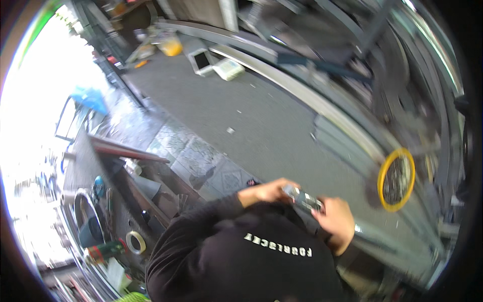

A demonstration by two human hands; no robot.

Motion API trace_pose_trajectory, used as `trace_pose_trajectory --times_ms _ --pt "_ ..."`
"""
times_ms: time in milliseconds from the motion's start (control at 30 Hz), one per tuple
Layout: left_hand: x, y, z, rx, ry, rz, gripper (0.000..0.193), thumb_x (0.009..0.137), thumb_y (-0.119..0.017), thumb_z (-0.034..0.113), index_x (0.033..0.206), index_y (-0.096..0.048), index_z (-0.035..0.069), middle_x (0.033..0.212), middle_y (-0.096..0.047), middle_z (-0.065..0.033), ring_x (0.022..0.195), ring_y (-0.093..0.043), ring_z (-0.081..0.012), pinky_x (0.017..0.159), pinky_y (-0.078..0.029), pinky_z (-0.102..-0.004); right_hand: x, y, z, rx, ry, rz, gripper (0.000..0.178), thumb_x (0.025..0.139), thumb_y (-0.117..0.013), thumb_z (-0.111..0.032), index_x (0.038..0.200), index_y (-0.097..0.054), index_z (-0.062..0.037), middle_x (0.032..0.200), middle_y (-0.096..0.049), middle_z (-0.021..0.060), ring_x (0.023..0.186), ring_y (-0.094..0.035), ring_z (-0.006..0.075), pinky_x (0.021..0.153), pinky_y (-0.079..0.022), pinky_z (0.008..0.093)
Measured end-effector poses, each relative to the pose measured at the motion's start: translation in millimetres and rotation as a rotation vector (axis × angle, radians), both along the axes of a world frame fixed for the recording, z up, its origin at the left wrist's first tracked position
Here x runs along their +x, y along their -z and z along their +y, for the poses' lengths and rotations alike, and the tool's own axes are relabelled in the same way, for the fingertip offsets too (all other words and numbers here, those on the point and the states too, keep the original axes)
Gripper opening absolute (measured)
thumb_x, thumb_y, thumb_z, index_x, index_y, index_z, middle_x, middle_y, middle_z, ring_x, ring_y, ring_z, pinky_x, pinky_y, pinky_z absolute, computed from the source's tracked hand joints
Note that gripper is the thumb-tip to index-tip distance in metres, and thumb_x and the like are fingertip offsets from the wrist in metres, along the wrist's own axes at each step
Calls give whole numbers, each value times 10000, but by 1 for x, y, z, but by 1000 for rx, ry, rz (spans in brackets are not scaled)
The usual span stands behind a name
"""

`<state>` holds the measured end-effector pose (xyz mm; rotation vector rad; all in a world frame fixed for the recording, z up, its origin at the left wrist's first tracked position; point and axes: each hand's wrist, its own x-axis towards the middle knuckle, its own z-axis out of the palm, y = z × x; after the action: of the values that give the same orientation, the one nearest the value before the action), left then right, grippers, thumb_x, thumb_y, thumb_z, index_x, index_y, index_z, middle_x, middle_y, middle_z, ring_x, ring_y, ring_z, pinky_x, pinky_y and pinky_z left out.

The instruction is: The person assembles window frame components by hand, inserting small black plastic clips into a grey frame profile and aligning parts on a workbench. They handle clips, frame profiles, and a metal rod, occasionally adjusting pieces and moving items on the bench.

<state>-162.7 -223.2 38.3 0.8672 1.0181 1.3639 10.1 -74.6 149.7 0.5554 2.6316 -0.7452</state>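
Observation:
In front of my chest, both hands are on a short grey, shiny object (305, 199), blurred so that I cannot make out its exact kind. My left hand (273, 191) is closed at its left end, with the fingers partly hidden. At the other end, my right hand (338, 220) grips it with the thumb lying along the top. Beneath my hands lies the edge of a long dark grey work surface (282, 136).
Long metal profiles (302, 95) run along the far side. A yellow-rimmed round thing (381, 183) stands at right. White boxes (229, 69) and a container with yellow contents (171, 47) sit far left. Near left, a cluttered bench holds a tape roll (130, 242) and a teal tool (99, 187).

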Motion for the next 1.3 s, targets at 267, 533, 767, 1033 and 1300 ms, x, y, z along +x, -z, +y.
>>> trace_pose_trajectory --times_ms 267,533,767,1033,1300 --pt "-51 -38 53 223 90 558 130 902 -677 134 848 -708 20 850 -674 -62 774 -645 -160 671 -492 -306 19 20 -26 9 175 359 390 655 -745 -81 1018 -604 -44 905 -652 136 871 -610 358 779 -461 426" --pt "-13 -82 88 98 554 585 229 727 -849 256 791 -754 58 676 -669 -26 586 -612 -129 550 -446 -273 42 65 -59 160 453 839 507 537 -708 55 1011 -553 -37 966 -638 101 874 -586 332 792 -452 425" --pt "-9 -53 79 -437 750 396 282 859 -786 292 790 -714 29 707 -665 1 565 -563 -39 551 -469 -200 45 93 -70 343 376 1142 285 661 -667 16 899 -519 -33 936 -686 120 784 -652 284 695 -496 387" --pt "-5 -27 73 -598 867 46 300 892 -757 299 762 -669 44 696 -646 19 604 -563 -35 543 -436 -198 47 100 -76 547 334 1141 185 716 -710 -98 835 -571 -75 890 -705 73 753 -655 214 687 -487 324" --pt "-22 -56 52 -469 559 227 260 874 -772 241 748 -671 38 707 -637 27 608 -540 -46 505 -350 -237 35 98 -68 571 424 1142 239 703 -783 -88 871 -616 -118 857 -694 7 731 -644 168 688 -446 275"
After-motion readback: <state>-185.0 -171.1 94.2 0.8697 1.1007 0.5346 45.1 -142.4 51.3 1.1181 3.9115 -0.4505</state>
